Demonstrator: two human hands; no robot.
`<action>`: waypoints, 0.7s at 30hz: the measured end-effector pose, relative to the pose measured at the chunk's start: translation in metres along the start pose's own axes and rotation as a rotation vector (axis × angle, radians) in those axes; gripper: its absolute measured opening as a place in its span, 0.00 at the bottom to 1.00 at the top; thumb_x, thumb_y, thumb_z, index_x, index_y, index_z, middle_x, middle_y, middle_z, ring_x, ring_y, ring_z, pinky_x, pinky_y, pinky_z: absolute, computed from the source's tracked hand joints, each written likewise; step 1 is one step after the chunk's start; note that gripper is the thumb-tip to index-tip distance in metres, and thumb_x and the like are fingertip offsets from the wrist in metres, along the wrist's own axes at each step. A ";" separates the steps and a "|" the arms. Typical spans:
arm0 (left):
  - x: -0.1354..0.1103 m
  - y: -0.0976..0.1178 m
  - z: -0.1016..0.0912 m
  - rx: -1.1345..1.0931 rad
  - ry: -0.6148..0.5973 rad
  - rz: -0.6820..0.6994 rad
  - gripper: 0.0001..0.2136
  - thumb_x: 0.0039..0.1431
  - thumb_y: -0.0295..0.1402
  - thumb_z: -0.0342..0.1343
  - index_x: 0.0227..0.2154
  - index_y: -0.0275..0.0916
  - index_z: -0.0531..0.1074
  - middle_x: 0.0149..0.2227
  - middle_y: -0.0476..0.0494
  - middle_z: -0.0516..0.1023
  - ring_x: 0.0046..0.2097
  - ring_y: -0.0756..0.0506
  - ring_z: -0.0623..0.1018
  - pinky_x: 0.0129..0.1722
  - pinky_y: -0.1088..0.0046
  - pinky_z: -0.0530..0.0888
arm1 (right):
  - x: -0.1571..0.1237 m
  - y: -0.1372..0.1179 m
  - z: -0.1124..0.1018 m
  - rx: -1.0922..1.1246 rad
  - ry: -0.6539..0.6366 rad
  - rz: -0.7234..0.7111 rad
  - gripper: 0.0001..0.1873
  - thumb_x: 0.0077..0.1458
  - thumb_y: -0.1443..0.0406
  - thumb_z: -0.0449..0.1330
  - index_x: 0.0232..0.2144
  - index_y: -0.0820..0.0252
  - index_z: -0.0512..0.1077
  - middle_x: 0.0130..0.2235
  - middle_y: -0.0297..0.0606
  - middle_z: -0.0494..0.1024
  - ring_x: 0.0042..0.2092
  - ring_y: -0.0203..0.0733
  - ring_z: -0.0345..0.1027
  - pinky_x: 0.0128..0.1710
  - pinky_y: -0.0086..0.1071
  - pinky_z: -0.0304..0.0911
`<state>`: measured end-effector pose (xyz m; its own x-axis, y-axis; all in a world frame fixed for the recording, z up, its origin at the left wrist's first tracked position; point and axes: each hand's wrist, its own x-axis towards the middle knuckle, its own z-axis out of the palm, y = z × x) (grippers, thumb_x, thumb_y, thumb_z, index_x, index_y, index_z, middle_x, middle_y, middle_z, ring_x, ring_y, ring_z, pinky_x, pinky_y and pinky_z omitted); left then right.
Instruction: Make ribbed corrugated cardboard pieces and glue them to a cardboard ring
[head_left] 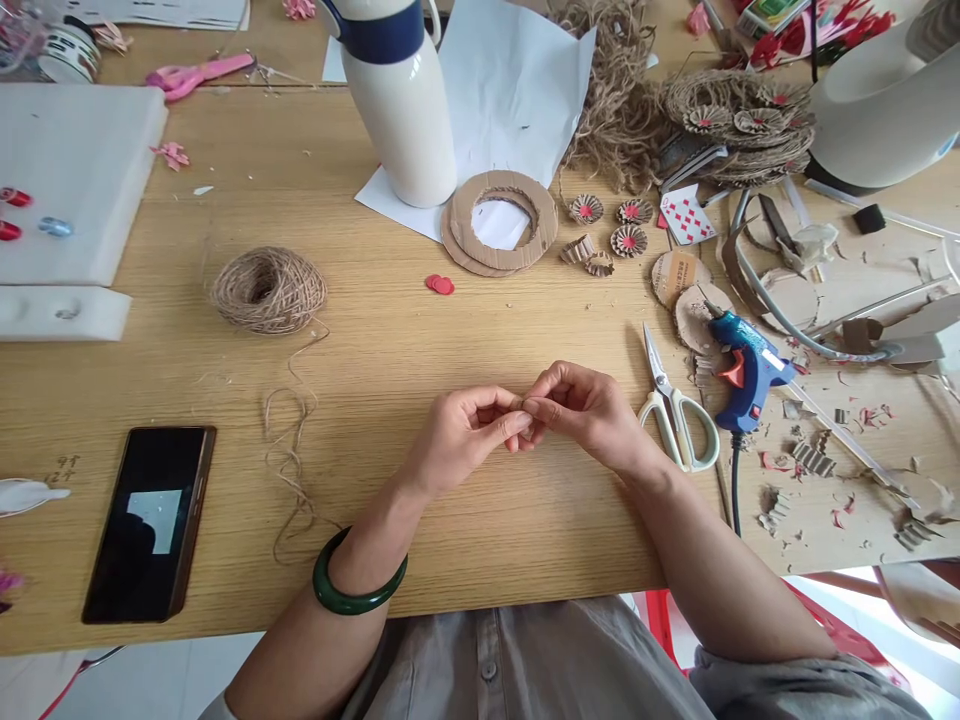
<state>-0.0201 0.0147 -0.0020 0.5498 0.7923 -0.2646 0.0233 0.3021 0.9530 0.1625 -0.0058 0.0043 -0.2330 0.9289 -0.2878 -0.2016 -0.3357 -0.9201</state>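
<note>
My left hand (472, 430) and my right hand (581, 412) meet above the middle of the wooden table, fingertips pressed together. Whatever they pinch is too small or too hidden to make out. Beyond them lie small red discs (441, 285) and two stacked cardboard rings (465, 240). Scissors (667, 400) with pale handles lie just right of my right hand, next to a blue glue gun (754, 375). A ball of jute twine (268, 290) sits to the left, its loose strand trailing toward my left wrist, which wears a green bangle (360, 603).
A phone (150, 525) lies at the left front. At the back stand a white jug (409, 110) and a heap of loose twine (611, 90). Corrugated rosettes (628, 240), a playing card (686, 215) and cardboard scraps (814, 458) cover the right side. A white foam block (67, 180) occupies the left.
</note>
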 end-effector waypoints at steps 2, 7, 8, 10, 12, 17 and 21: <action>0.000 -0.001 -0.001 0.023 -0.007 0.011 0.07 0.61 0.34 0.61 0.31 0.35 0.78 0.26 0.46 0.80 0.30 0.49 0.80 0.32 0.75 0.78 | 0.000 -0.001 -0.001 -0.005 -0.012 0.013 0.19 0.50 0.55 0.71 0.29 0.63 0.71 0.24 0.35 0.79 0.26 0.37 0.76 0.27 0.30 0.73; 0.001 0.003 0.002 0.039 -0.008 0.039 0.07 0.61 0.33 0.60 0.30 0.36 0.78 0.26 0.46 0.80 0.28 0.50 0.79 0.32 0.75 0.77 | 0.001 0.001 0.000 0.009 0.026 0.036 0.20 0.50 0.53 0.70 0.28 0.63 0.71 0.23 0.35 0.79 0.25 0.36 0.75 0.26 0.29 0.72; 0.001 0.004 0.003 0.026 -0.008 0.043 0.07 0.61 0.33 0.60 0.30 0.36 0.78 0.25 0.47 0.80 0.29 0.49 0.80 0.33 0.74 0.77 | 0.001 0.002 0.001 0.010 0.047 0.031 0.20 0.50 0.53 0.70 0.28 0.63 0.71 0.23 0.35 0.79 0.24 0.36 0.74 0.24 0.28 0.70; 0.002 0.006 0.005 0.001 0.006 0.054 0.08 0.62 0.33 0.59 0.29 0.36 0.77 0.25 0.47 0.79 0.30 0.48 0.80 0.34 0.73 0.78 | 0.002 0.002 0.004 -0.010 0.094 0.012 0.20 0.51 0.51 0.68 0.27 0.62 0.71 0.22 0.33 0.77 0.22 0.33 0.71 0.22 0.26 0.68; 0.002 0.006 0.006 -0.001 0.051 0.065 0.08 0.61 0.34 0.59 0.28 0.36 0.77 0.25 0.47 0.79 0.29 0.48 0.79 0.34 0.73 0.77 | 0.002 0.002 0.006 -0.033 0.138 -0.010 0.21 0.53 0.50 0.67 0.26 0.62 0.70 0.22 0.32 0.76 0.21 0.32 0.68 0.21 0.26 0.67; 0.001 0.004 0.004 0.027 0.170 0.065 0.07 0.60 0.35 0.60 0.29 0.37 0.77 0.22 0.50 0.76 0.27 0.51 0.76 0.33 0.75 0.75 | 0.002 0.003 0.012 -0.003 0.219 -0.061 0.19 0.56 0.51 0.65 0.27 0.61 0.70 0.24 0.30 0.73 0.23 0.31 0.68 0.25 0.27 0.70; 0.001 0.003 0.004 0.048 0.139 0.064 0.11 0.62 0.37 0.59 0.28 0.36 0.75 0.25 0.49 0.77 0.26 0.53 0.72 0.28 0.78 0.71 | 0.002 0.011 0.017 -0.020 0.193 -0.125 0.15 0.57 0.54 0.64 0.33 0.60 0.72 0.25 0.30 0.74 0.24 0.31 0.68 0.26 0.27 0.70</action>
<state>-0.0156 0.0141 0.0008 0.4310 0.8758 -0.2174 0.0338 0.2251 0.9738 0.1432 -0.0109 -0.0020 -0.0202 0.9764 -0.2150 -0.1983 -0.2147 -0.9563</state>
